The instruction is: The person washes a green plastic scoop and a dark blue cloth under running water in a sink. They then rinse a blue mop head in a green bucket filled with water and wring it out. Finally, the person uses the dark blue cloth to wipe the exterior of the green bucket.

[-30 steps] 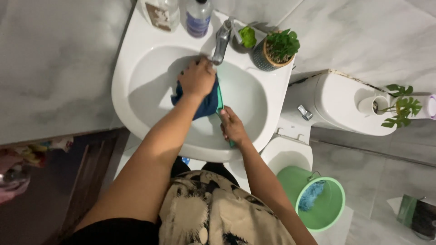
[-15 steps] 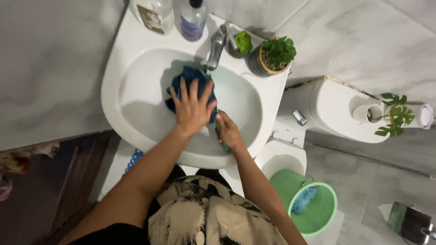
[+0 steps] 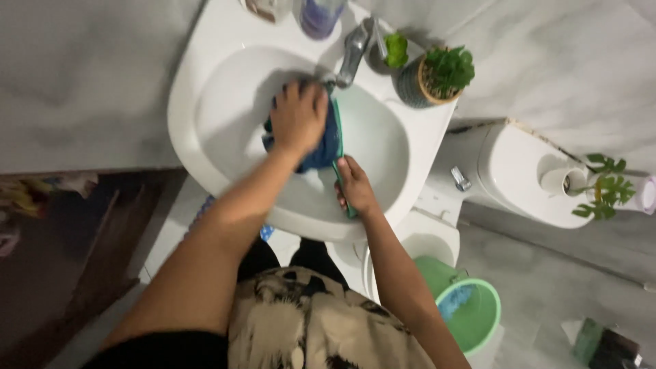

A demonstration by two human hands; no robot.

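Blue cloth (image 3: 326,145) in white sink (image 3: 205,89), both hands on it.
Left hand (image 3: 298,117) lies palm-down on the cloth, fingers spread, pressing it into the basin just below the tap (image 3: 353,45). Right hand (image 3: 354,186) is closed around the cloth's green edge near the front rim, though the exact grip looks blurred. Potted plant (image 3: 437,74) stands beside the tap.
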